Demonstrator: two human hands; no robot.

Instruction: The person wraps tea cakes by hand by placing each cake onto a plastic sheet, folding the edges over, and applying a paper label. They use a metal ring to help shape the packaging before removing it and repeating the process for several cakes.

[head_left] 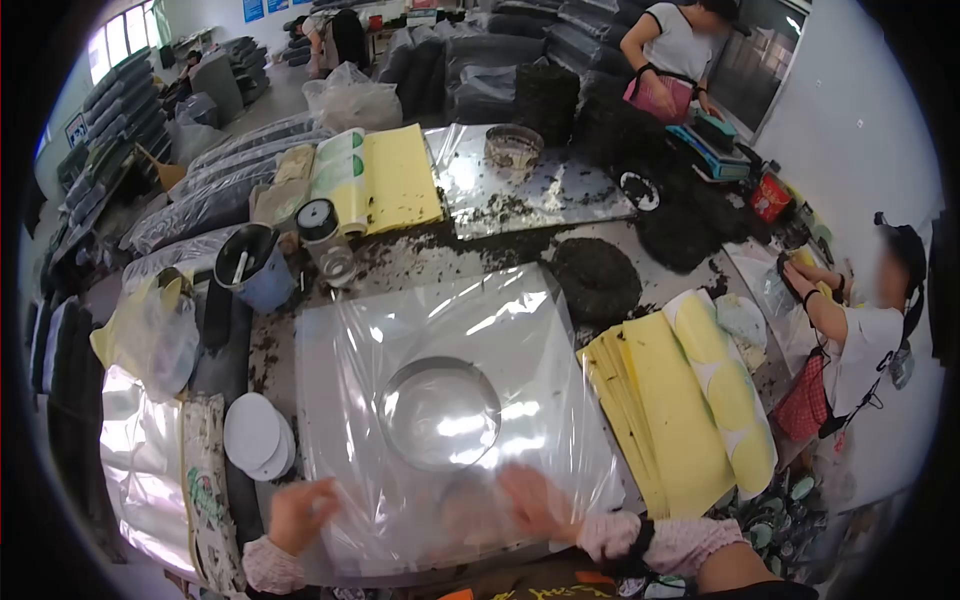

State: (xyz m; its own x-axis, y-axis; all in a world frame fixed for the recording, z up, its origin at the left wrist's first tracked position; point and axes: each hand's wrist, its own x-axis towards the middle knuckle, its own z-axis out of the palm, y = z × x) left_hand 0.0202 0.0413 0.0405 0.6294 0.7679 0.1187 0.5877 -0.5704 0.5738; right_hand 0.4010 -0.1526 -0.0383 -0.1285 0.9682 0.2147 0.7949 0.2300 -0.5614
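Note:
A clear plastic sheet [450, 320] lies spread over a pale board in front of me, and a round metal ring [440, 412] shows at its middle, seemingly beneath the film. My left hand [302, 512] is at the near left edge of the sheet, its fingers bent and blurred; whether it pinches the film I cannot tell. To the right of the ring's near side, my right hand [537, 503] is over the sheet, fingers stretched out and slightly blurred, holding nothing.
Yellow sheets [670, 420] lie on the right, white discs [258, 437] on the left. Behind are a dark round cake [595, 280], a jar [325, 240], a blue bucket [255, 268] and a metal tray [540, 205]. Co-workers stand at the right and at the back.

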